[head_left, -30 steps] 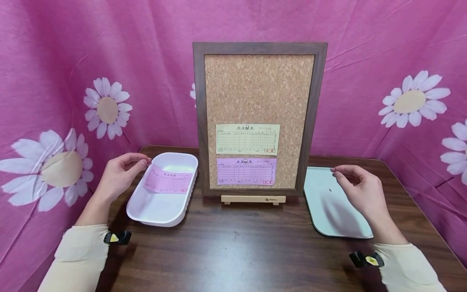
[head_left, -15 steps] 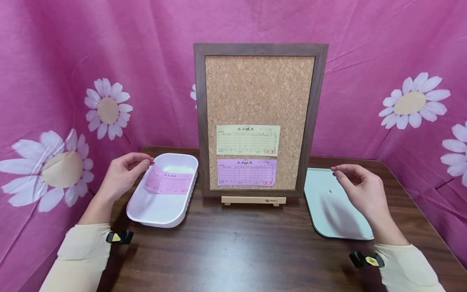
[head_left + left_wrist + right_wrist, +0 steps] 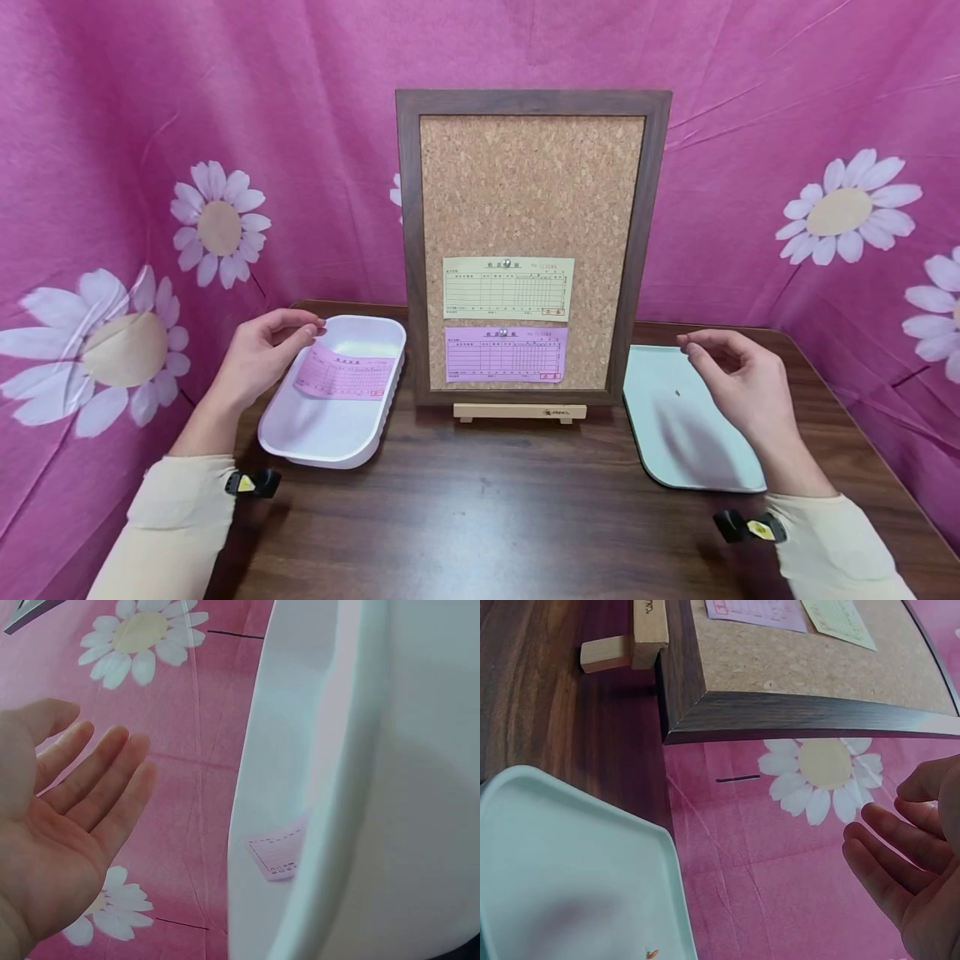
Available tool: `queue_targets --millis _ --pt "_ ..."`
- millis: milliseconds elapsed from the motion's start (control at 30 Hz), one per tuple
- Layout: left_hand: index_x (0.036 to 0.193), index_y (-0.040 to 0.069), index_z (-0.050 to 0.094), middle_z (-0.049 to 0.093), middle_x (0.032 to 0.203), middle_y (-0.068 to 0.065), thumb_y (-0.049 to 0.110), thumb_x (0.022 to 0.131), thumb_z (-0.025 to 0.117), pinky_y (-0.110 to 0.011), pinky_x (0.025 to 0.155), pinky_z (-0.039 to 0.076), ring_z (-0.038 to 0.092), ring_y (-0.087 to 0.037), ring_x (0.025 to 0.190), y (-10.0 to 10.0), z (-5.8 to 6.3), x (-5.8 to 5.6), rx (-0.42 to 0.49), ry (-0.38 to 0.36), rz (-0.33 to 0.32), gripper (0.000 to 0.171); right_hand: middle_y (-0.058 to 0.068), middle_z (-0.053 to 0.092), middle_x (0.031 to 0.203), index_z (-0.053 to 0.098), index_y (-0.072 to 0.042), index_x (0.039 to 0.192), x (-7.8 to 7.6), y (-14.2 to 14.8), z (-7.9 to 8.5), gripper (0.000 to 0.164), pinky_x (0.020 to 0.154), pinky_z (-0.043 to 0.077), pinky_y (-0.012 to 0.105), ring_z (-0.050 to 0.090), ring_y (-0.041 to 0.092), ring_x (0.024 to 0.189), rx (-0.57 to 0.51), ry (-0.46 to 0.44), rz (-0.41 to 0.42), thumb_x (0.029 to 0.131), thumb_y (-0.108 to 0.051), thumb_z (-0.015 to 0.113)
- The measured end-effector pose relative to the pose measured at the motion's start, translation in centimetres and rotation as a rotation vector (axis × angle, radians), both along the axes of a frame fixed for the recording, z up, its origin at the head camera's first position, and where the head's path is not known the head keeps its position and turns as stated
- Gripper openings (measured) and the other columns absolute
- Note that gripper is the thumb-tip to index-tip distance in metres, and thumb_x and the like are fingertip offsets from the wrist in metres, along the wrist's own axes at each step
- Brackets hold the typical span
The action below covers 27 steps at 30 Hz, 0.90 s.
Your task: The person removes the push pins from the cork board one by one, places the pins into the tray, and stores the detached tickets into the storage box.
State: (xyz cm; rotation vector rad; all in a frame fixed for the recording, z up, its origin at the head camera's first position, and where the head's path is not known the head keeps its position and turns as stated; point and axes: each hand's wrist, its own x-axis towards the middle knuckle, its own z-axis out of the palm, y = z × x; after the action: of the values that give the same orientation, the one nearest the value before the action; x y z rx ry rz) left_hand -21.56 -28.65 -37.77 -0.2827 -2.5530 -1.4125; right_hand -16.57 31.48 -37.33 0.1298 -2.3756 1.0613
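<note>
My left hand [image 3: 266, 350] hovers over the left rim of a deep white tray [image 3: 322, 437], thumb and fingers loosely bent. The left wrist view shows nothing in its fingers. A pink printed receipt slip [image 3: 358, 379] lies in that tray, curled up at its left end just below the fingertips. On the right, my right hand [image 3: 742, 387] hangs above a pale green tray [image 3: 652, 417]. Its thumb and index fingertips are close together, and no object shows between them. A tiny brown-orange speck [image 3: 677, 392] shows on the green tray.
Between the trays a framed cork board [image 3: 532, 183] stands upright on a small wooden stand [image 3: 520, 412]. Pinned low on it are a yellow slip [image 3: 506, 289] and, below, a purple slip [image 3: 504, 357]. A pink flowered cloth [image 3: 300, 125] hangs behind the dark wooden table [image 3: 465, 517].
My left hand has shifted a little to the right, farther over the white tray's rim. My right hand has risen very slightly. The slips and trays stay put.
</note>
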Motion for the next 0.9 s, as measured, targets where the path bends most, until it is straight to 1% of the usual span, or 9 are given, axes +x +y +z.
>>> queue_targets --millis 133,367,567,700,900 --pt "0.133 -0.004 0.069 0.071 0.131 -0.030 0.013 0.109 0.065 -0.003 0.089 0.051 0.067 0.014 0.101 0.2 0.0 0.0 0.005 -0.001 -0.008 0.030 -0.044 0.066 0.097 0.079 0.000 0.115 -0.3 -0.4 0.3 0.017 0.075 0.047 0.000 0.063 -0.023 0.088 0.000 0.006 0.004 0.101 -0.007 0.073" --pt "0.135 -0.003 0.069 0.071 0.132 -0.030 0.013 0.109 0.065 -0.003 0.090 0.050 0.066 0.014 0.102 0.7 0.2 -0.1 0.019 0.007 -0.023 0.031 -0.046 0.065 0.096 0.079 0.001 0.114 -0.5 -0.7 0.5 0.016 0.076 0.047 0.000 0.062 -0.023 0.087 -0.006 0.007 0.013 0.100 -0.006 0.072" --pt "0.131 -0.005 0.070 0.072 0.127 -0.031 0.010 0.108 0.065 -0.006 0.089 0.054 0.068 0.013 0.101 1.5 0.7 0.0 0.056 0.025 -0.050 0.028 -0.045 0.066 0.095 0.079 0.002 0.114 -0.7 -0.8 0.4 0.017 0.076 0.047 -0.001 0.063 -0.024 0.087 -0.028 0.012 0.026 0.099 -0.002 0.073" --pt "0.130 -0.005 0.071 0.074 0.124 -0.028 0.009 0.107 0.067 -0.007 0.090 0.054 0.070 0.011 0.101 2.0 0.9 0.1 0.072 0.035 -0.062 0.027 -0.045 0.066 0.095 0.079 0.002 0.114 -0.7 -1.1 0.6 0.017 0.076 0.047 -0.001 0.062 -0.024 0.086 -0.026 0.020 0.025 0.099 -0.002 0.073" --pt "0.128 -0.005 0.071 0.077 0.119 -0.018 0.009 0.106 0.068 -0.008 0.091 0.054 0.072 0.008 0.102 2.5 1.1 0.0 0.088 0.052 -0.079 0.026 -0.046 0.065 0.093 0.079 0.001 0.113 -0.5 -1.7 1.1 0.016 0.074 0.046 0.000 0.061 -0.023 0.084 -0.019 0.021 0.023 0.099 -0.004 0.073"
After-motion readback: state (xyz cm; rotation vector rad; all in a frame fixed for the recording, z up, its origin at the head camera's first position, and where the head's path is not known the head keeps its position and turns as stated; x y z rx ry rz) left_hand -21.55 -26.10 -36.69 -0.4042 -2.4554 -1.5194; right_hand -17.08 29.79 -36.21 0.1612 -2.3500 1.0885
